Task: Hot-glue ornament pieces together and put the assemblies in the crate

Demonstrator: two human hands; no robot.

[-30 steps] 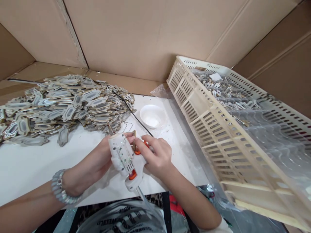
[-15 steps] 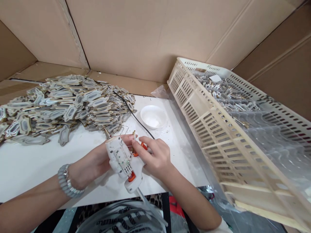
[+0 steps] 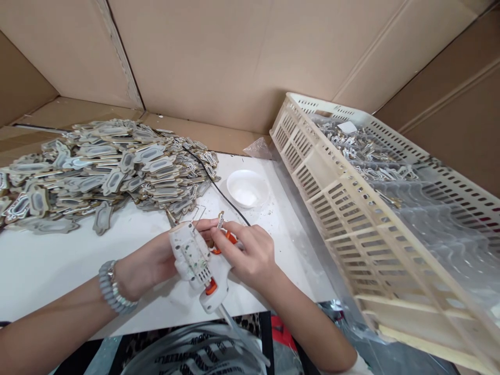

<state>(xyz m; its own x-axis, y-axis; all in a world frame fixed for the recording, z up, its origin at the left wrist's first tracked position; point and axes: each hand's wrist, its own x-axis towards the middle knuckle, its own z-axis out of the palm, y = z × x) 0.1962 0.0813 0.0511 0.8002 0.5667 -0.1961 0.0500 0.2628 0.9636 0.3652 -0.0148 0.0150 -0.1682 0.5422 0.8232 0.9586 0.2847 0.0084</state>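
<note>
A white hot glue gun (image 3: 191, 255) with orange parts points its metal tip toward the pile of plaques. My right hand (image 3: 252, 255) is closed around its handle near the orange trigger, with the thumb and forefinger also at a small ornate frame plaque (image 3: 221, 220). My left hand (image 3: 156, 260) reaches behind the gun, its fingertips closed on that plaque; the gun hides part of these fingers. A clear glue stick (image 3: 234, 323) sticks out of the gun's rear. Beyond my hands stands a shallow white bowl (image 3: 247, 188).
A big heap of ornate frame plaques (image 3: 117, 166) covers the back left of the white table (image 3: 35, 271). On the right, a cream plastic crate (image 3: 328, 198) holds clear trays with small metal pieces. A black cord (image 3: 219, 190) runs past the bowl. Cardboard walls (image 3: 203, 57) enclose the back.
The small plaque has tilted slightly and shifted a little to the right between my fingers. My left wrist has moved slightly right. The glue gun stays nearly in place.
</note>
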